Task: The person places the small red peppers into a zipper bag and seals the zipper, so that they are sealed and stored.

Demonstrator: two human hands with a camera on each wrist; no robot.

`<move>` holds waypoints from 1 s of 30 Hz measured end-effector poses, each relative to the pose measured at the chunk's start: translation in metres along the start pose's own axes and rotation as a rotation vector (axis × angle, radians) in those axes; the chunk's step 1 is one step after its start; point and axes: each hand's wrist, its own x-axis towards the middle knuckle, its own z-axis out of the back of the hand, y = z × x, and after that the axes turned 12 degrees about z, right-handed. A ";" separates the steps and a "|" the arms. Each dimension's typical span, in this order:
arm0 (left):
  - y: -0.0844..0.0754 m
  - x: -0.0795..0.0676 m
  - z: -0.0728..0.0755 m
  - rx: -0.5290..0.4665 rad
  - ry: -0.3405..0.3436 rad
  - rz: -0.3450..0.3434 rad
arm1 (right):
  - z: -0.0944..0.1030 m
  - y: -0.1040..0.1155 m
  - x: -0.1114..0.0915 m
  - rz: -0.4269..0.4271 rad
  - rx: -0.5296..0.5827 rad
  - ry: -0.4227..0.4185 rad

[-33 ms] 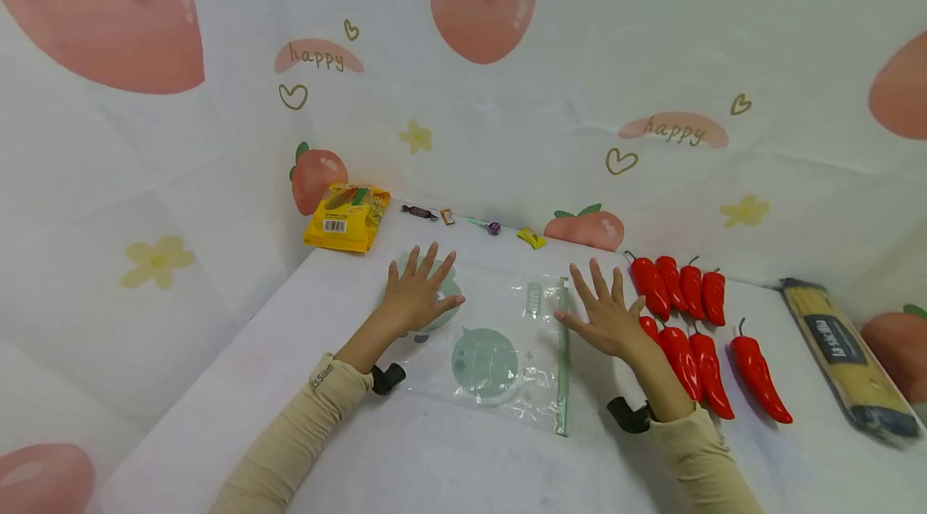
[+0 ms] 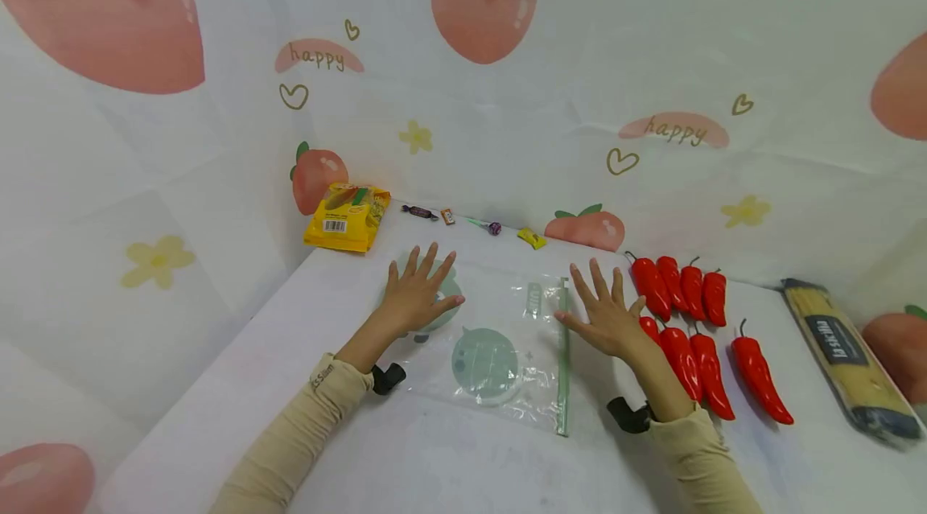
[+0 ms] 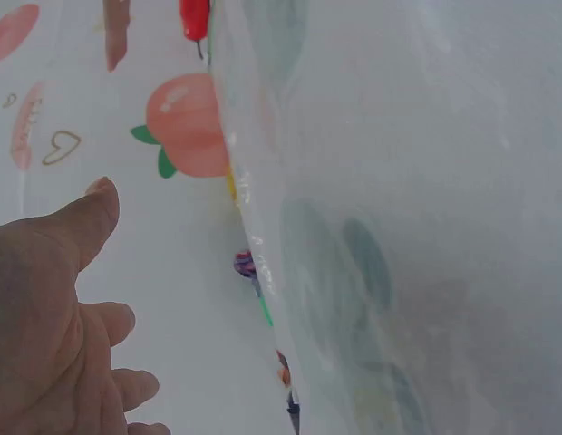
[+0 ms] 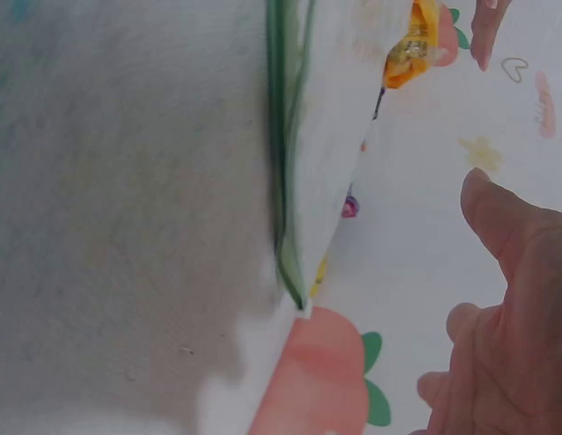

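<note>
One flat clear bag (image 2: pixel 487 365); one packet (image 2: pixel 835 339) holding pasta (image 2: pixel 862 387)

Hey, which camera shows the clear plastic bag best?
The head view: most of the bag shows, green edge included, though the left hand hides part. The left wrist view gives a hazy, cropped part; the right wrist view mainly the green edge.

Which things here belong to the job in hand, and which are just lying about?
Probably in the job:
clear printed bag, spread flat by the left grip

Apparently just lying about:
red peppers
yellow packet
wrapped sweets
lollipop
pasta pack
</note>
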 end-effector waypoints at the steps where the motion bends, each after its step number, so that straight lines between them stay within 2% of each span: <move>1: -0.002 0.001 -0.002 0.010 0.006 -0.001 | -0.001 -0.002 -0.003 -0.005 -0.003 -0.002; 7: -0.014 0.006 -0.009 0.035 0.020 -0.006 | -0.007 -0.012 -0.016 -0.020 -0.030 0.001; 11: -0.024 0.008 -0.014 0.018 0.005 -0.026 | -0.007 -0.017 -0.021 -0.025 -0.021 -0.012; 15: -0.042 0.009 -0.016 -0.028 -0.016 -0.084 | -0.007 -0.022 -0.018 -0.008 -0.012 -0.016; 19: -0.069 0.010 -0.016 -0.093 -0.005 -0.154 | -0.007 -0.024 -0.011 0.028 -0.009 -0.016; 23: -0.097 0.014 -0.021 -0.146 0.054 -0.190 | -0.009 -0.023 -0.010 0.042 -0.001 -0.018; 25: -0.109 0.015 -0.028 -0.148 0.107 -0.192 | -0.010 -0.023 -0.013 0.036 0.005 -0.010; 30: -0.131 0.012 -0.046 -0.072 0.251 -0.125 | -0.013 -0.025 -0.024 0.010 0.018 0.026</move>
